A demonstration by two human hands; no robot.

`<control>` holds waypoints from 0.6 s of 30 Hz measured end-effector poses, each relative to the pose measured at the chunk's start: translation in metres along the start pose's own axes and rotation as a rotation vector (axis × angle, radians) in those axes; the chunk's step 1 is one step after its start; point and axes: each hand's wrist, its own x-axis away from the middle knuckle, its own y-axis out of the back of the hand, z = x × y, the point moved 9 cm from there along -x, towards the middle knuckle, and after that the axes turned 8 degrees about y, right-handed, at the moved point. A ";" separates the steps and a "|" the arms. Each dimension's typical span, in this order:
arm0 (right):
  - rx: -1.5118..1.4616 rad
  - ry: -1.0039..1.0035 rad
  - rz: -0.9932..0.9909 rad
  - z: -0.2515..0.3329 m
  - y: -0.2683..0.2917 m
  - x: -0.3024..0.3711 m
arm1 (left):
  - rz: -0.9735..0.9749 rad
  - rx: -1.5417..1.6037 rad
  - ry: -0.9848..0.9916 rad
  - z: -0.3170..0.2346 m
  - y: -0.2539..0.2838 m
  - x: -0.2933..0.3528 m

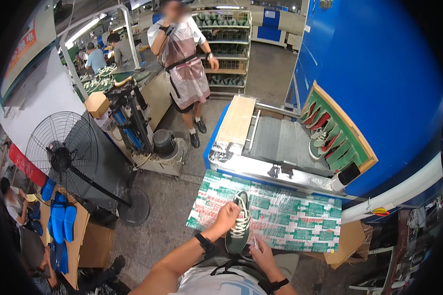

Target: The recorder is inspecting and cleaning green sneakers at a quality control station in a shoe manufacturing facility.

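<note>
A dark green sneaker (pixel 237 237) with white laces and a pale sole edge is in front of me, toe toward my body, at the near edge of a film-covered board (pixel 310 223). My left hand (pixel 226 218) is closed at the upper laces, fingertips pinched together beside the shoe's opening. Close to the toe on its right side, my right hand (pixel 262 254) is closed with a slim pale thing sticking up from the fingers. That thing is too small to make out.
Beyond the board stands a blue machine with a conveyor (pixel 275 140) and a flapped opening; another sneaker (pixel 316 149) lies by the flaps. A floor fan (pixel 61 157), a motor unit (pixel 164 144) and blue insoles (pixel 63 216) are at left. A person (pixel 184 69) stands ahead near a shoe rack (pixel 226 49).
</note>
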 end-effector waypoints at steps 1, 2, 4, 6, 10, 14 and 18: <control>0.010 -0.005 0.000 0.004 -0.004 -0.001 | 0.090 0.228 0.260 0.017 -0.006 0.001; -0.103 -0.040 0.088 0.006 -0.017 -0.001 | 0.176 0.368 0.287 0.009 -0.010 0.003; -0.210 -0.141 0.186 0.009 -0.034 0.002 | 0.319 0.343 0.232 -0.020 -0.009 0.007; -0.109 -0.061 0.279 0.024 -0.044 0.003 | 0.218 0.410 0.273 -0.036 0.013 0.002; 0.114 0.060 0.198 0.046 -0.038 0.001 | 0.326 0.531 -0.045 -0.091 0.059 -0.032; 0.216 0.096 0.126 0.067 -0.040 -0.005 | -0.010 0.538 0.031 -0.068 0.105 -0.086; 0.584 0.456 0.079 0.117 -0.063 -0.021 | -0.390 -0.723 -0.210 -0.070 0.099 -0.075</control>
